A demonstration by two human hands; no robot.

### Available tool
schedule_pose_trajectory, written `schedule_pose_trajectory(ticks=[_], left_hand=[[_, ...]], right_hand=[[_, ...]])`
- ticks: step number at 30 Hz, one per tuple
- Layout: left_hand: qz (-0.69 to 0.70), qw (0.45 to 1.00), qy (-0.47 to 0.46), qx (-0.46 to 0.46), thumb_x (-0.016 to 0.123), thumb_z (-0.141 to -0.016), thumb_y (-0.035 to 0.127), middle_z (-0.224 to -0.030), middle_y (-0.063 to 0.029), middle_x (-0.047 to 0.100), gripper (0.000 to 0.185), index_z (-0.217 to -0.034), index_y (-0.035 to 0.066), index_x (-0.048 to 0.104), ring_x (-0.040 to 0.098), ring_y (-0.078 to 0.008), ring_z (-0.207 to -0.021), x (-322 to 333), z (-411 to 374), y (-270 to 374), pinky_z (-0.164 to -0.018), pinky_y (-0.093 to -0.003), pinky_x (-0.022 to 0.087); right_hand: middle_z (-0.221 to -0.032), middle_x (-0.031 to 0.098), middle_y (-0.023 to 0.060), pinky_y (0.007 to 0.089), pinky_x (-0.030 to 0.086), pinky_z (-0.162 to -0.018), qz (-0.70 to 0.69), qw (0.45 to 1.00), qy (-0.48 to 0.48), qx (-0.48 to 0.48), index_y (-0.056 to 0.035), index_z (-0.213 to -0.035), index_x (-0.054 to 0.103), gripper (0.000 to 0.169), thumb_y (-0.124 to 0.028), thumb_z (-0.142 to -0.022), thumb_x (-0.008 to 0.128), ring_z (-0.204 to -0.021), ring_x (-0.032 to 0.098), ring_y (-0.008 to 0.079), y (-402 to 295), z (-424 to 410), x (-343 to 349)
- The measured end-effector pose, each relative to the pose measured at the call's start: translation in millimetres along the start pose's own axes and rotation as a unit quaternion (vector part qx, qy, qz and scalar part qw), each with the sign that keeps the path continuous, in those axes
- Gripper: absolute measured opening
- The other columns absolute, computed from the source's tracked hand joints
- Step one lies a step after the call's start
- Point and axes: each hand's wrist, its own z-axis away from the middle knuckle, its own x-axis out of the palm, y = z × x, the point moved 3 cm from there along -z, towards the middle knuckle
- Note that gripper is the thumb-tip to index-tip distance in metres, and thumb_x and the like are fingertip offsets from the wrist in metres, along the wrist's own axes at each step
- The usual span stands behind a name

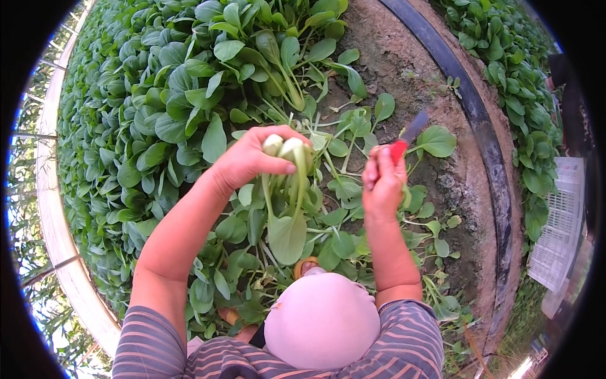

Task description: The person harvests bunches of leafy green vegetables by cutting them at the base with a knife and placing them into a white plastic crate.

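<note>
My left hand (248, 158) grips a small bunch of cut bok choy (300, 151), its pale cut bases turned up and its leaves hanging down. My right hand (386, 187) is closed around the red handle (399, 150) of a small knife, whose dark blade (416, 125) points up and to the right, apart from the bunch. Under and between my hands, loose leaves and cut stalks (343, 187) litter the soil. Just beyond my left hand, a bok choy plant (289, 87) leans over at the edge of the dense bed.
Dense leafy greens (142, 104) fill the left side, bordered by a pale rail (52, 189). A black hose (473, 104) curves along the bare soil (393, 42) at right. Beyond it stand more greens (506, 61) and a printed sheet (558, 227). A sandalled foot (307, 266) shows below.
</note>
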Motion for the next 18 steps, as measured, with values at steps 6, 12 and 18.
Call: schedule_pose_trajectory(ticks=[6, 12, 18], left_hand=[[0.263, 0.961, -0.038, 0.076, 0.072, -0.064, 0.021, -0.121, -0.0202, 0.053, 0.052, -0.11, 0.005, 0.055, 0.048, -0.0391, -0.115, -32, 3, -34, -0.098, -0.0507, 0.038], [0.36, 0.929, 0.005, 0.079, 0.064, -0.068, 0.026, -0.1, -0.0151, 0.06, 0.054, -0.115, 0.004, 0.048, 0.057, -0.0342, -0.101, -29, 19, -56, -0.094, -0.0495, 0.042], [0.275, 0.955, 0.104, 0.028, 0.064, -0.066, 0.022, -0.08, -0.0098, 0.057, 0.054, -0.113, -0.002, 0.051, 0.058, -0.0228, -0.07, -25, 26, -62, -0.064, -0.0326, 0.049]], right_hand=[[-0.062, 0.042, -0.0049, 0.0173, 0.022, -0.034, 0.057, 0.956, 0.038, 0.286, -0.0063, -0.098, 0.053, 0.02, -0.019, -0.086, 0.061, -0.041, 0.03, 0.0023, 19, 8, -24], [-0.062, 0.046, -0.0028, 0.021, 0.033, -0.045, 0.309, 0.944, -0.105, -0.056, -0.0047, -0.09, 0.058, 0.013, -0.016, -0.086, 0.06, -0.052, 0.042, 0.0048, 50, -7, -23], [-0.072, 0.059, 0.0216, 0.0413, 0.045, -0.066, 0.668, 0.742, 0.003, -0.055, 0.0028, -0.077, 0.053, 0.042, -0.038, -0.077, 0.065, -0.067, 0.056, 0.0391, 103, -71, -11]])
